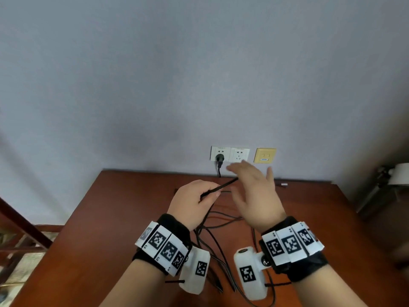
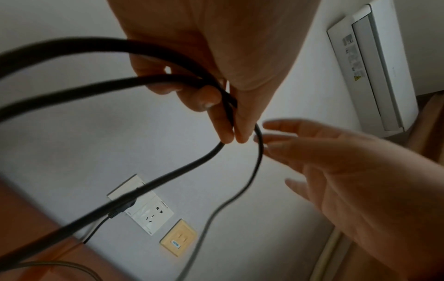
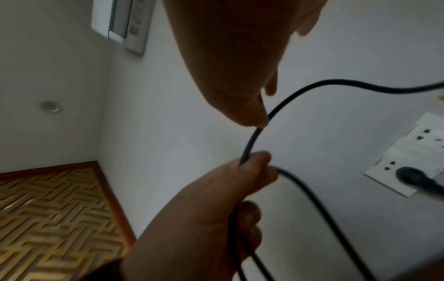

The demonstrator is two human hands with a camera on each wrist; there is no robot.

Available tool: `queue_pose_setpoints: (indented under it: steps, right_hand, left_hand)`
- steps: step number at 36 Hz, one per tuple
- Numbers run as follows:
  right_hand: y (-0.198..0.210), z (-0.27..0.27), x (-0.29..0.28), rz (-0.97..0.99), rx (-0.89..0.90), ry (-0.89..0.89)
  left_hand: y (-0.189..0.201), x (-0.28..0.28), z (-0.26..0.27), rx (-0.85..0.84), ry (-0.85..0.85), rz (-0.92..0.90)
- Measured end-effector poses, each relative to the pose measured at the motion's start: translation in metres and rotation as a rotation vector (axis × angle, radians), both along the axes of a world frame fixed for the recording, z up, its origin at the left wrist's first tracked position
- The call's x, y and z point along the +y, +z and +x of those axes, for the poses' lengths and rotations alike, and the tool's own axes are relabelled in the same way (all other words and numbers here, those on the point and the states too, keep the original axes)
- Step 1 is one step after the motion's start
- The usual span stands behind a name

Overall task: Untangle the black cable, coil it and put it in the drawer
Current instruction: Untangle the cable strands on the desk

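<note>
My left hand (image 1: 210, 193) is raised over the brown table (image 1: 106, 222) and pinches looped strands of the black cable (image 1: 228, 184) between thumb and fingers. The left wrist view shows two loops of cable (image 2: 168, 175) running out of that left hand (image 2: 216, 106). More strands hang between my wrists down onto the table. Just to the right, my right hand (image 1: 250, 173) is blurred with its fingers straight and spread. Its fingertips (image 2: 271, 136) touch a thin strand. In the right wrist view the right hand (image 3: 261, 110) meets the cable (image 3: 250, 144) just above the left hand. No drawer is in view.
White wall sockets (image 1: 230, 154) sit above the table's back edge, with a black plug (image 1: 219, 159) in the left one. A yellow outlet plate (image 1: 265, 155) is beside them. A wooden frame (image 1: 22, 229) stands at the left and a white object (image 1: 398, 173) at the right.
</note>
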State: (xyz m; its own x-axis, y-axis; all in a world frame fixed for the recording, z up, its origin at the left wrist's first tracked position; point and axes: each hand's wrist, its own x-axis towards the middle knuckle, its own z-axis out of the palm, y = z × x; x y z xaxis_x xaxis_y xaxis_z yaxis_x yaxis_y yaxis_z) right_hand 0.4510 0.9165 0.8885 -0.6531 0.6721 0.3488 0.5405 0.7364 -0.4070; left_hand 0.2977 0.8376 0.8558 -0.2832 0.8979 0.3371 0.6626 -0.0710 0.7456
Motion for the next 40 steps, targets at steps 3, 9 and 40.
queue_pose_setpoints:
  steps: [3, 9, 40]
  right_hand:
    - [-0.003, -0.008, -0.008, 0.033, -0.048, 0.057]
    - [-0.011, -0.011, -0.006, 0.131, -0.049, 0.003]
    - [-0.002, -0.011, -0.011, 0.061, -0.013, 0.033]
  left_hand:
    - [0.001, 0.002, 0.003, 0.022, -0.02, 0.02]
    - [0.002, 0.0, 0.005, 0.008, -0.031, 0.019]
    - [0.001, -0.007, 0.002, -0.04, -0.038, 0.073]
